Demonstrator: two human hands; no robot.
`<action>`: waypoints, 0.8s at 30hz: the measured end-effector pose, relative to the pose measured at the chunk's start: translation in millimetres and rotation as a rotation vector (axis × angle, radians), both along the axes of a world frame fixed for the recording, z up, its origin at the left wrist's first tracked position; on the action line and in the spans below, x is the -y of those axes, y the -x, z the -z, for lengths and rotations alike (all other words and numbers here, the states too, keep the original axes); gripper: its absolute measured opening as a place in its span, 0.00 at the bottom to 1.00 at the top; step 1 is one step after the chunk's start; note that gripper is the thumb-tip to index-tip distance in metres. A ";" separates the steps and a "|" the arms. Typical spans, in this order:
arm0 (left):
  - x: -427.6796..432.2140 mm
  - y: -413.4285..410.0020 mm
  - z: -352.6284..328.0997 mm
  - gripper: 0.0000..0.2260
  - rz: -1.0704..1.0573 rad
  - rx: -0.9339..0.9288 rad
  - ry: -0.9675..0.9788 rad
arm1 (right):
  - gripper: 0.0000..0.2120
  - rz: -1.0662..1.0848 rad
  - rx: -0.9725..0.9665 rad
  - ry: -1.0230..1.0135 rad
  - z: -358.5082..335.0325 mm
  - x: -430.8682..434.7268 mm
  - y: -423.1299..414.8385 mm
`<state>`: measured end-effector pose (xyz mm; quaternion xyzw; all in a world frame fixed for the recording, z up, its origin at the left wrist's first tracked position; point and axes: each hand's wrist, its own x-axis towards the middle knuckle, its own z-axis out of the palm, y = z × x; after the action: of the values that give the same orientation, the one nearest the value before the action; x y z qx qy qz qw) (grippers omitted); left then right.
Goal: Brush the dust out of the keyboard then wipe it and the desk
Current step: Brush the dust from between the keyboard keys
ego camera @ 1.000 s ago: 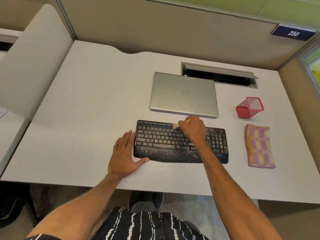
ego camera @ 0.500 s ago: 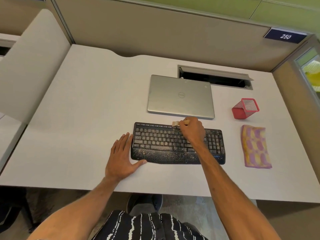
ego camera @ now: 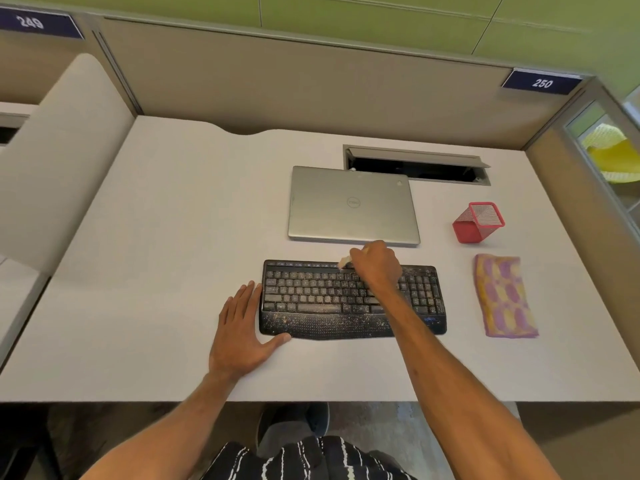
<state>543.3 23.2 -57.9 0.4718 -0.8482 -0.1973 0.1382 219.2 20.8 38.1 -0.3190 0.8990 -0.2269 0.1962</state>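
The person's right hand [ego camera: 375, 268] is curling round a small brush [ego camera: 344, 262]. Its pale tip is poking out left of the knuckles and touching the top row of the dusty black keyboard [ego camera: 311, 299], which is lying right under that grip. The left hand [ego camera: 242, 334] is lying flat on the desk [ego camera: 173, 237], well left of the grip, bracing the keyboard's left end. A closed laptop [ego camera: 353, 206] is sitting just beyond the grip, and a folded cloth [ego camera: 504, 296] is lying well to its right.
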 end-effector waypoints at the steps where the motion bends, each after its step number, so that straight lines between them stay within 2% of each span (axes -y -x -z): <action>1: 0.0 0.0 0.3 0.54 -0.001 0.002 0.000 | 0.12 0.014 -0.003 0.024 -0.9 0.7 2.0; 4: 0.4 -0.2 1.2 0.54 -0.002 0.006 -0.001 | 0.12 -0.075 0.123 0.081 -0.7 5.8 3.1; 6: 0.6 -0.1 1.2 0.54 -0.001 0.006 0.001 | 0.09 -0.130 0.167 0.038 3.5 9.7 1.5; 9: 0.9 0.2 0.6 0.54 -0.003 0.005 0.002 | 0.09 -0.087 0.093 -0.057 7.2 10.1 1.3; 13: 1.0 -0.2 1.0 0.54 -0.003 0.018 0.001 | 0.10 -0.012 -0.023 0.017 3.1 4.9 6.1; 16: 1.2 -0.2 1.5 0.54 -0.001 0.013 0.000 | 0.09 -0.066 0.216 0.124 3.6 7.5 10.6; 19: 0.4 0.2 1.4 0.54 -0.004 0.012 0.002 | 0.09 -0.025 0.458 0.190 2.0 9.4 11.0; 22: 0.9 0.1 1.0 0.54 -0.004 0.013 0.003 | 0.09 0.003 0.577 0.180 4.4 9.3 5.2; 24: 1.1 0.3 0.4 0.54 -0.002 0.016 -0.003 | 0.08 -0.004 0.570 0.139 8.6 10.6 3.5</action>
<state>543.0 22.1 -58.2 0.4744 -0.8485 -0.1946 0.1311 215.7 10.3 29.6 -0.2570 0.7893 -0.3679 0.4191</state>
